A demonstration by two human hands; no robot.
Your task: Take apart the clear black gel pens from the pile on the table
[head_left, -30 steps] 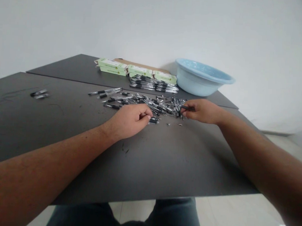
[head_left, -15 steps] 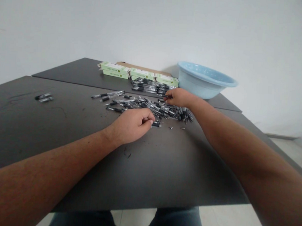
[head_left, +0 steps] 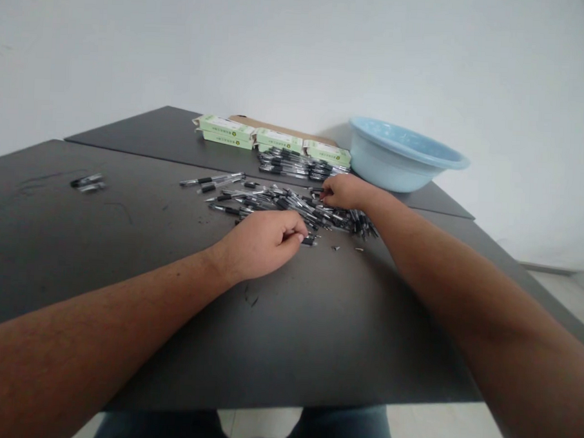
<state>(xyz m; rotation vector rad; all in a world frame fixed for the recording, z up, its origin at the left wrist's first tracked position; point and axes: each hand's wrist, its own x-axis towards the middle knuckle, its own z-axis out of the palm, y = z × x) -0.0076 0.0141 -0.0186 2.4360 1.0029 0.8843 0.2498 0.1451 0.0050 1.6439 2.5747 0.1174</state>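
With the heap of pens and pen parts (head_left: 293, 203) as the middle of the dial, twelve lies toward the wall (head_left: 241, 49) and six toward the person's lap; the heap spreads loosely on the dark table (head_left: 277, 347), its clear barrels and black grips crossing at many angles; the left hand (head_left: 266, 244) lies at seven, over the heap's near edge, its fingers curled inward and its thumb close to the forefinger, though whether they pinch anything I cannot tell; a short black-gripped piece (head_left: 309, 241) shows just beyond those fingertips, toward three from the hand; the right hand (head_left: 344, 191) is at between two and three, above the heap's far right part, its fingers bent down and close together, with a slim dark piece (head_left: 316, 190) at their tips, and I cannot tell whether it is gripped; two small pen tips (head_left: 336, 249) lie apart at between four and five; a few separate pens (head_left: 211, 180) lie at ten, and a small blurred cluster (head_left: 88, 183) rests well apart at nine; at twelve sit stacked bundles of pens (head_left: 285, 163), with green boxes (head_left: 228, 131) just behind them and a brown board (head_left: 281, 127) beyond; a light blue basin (head_left: 391, 165) stands at two.
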